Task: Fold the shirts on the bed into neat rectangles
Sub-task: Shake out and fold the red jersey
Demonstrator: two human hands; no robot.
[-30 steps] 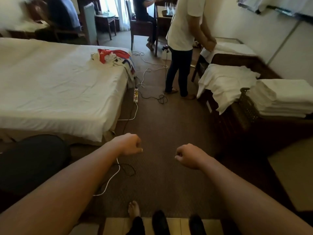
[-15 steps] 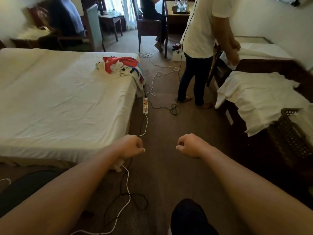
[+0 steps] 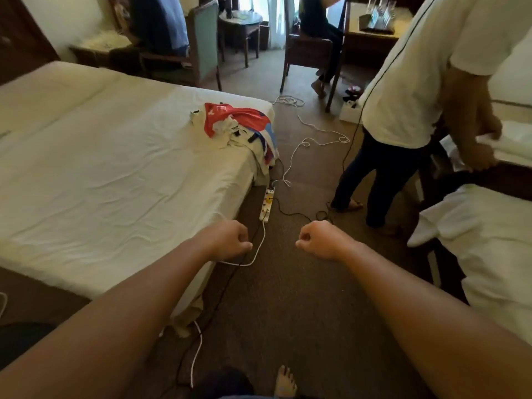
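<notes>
White-sheeted bed (image 3: 100, 174), shirts (image 3: 239, 131) heaped at its far corner, well beyond both curled, empty grips (image 3: 230, 240) (image 3: 316, 240)

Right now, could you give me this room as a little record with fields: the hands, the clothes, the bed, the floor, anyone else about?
left hand: left hand curled in a fist, holding nothing, over the bed's near corner
right hand: right hand curled in a fist, empty, above the brown carpet
shirts: crumpled pile of red, white and blue shirts, unfolded, at the far right corner of the bed
bed: white-sheeted bed, sheet wrinkled
floor: white power strip and trailing cables beside the bed
others: person in a white T-shirt standing on the right
progress: nothing folded yet
</notes>
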